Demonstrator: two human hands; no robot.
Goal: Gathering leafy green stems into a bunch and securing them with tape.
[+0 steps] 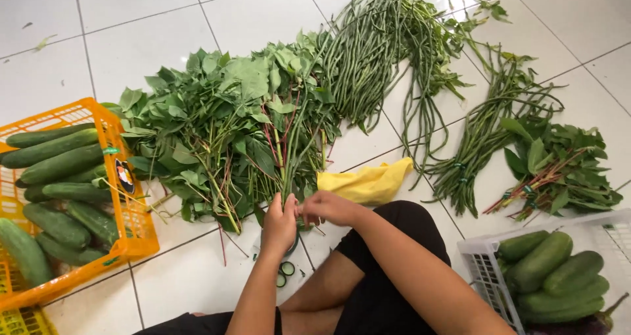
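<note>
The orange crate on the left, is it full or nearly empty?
Fairly full. The orange crate holds a pile of green cucumbers stacked up to its rim, covering most of its inside.

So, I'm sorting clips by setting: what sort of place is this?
Probably a home or market-stall floor used for sorting produce: white tiled floor, an orange plastic crate of green cucumbers, bundles of leafy green stems and long green beans laid out.

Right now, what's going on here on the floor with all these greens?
A person sits on the white tiled floor. Their left hand and right hand meet at the stem ends of a bunch of leafy greens. Long beans lie beyond, a yellow cloth beside the hands, and cucumbers fill an orange crate and a white crate.
</note>
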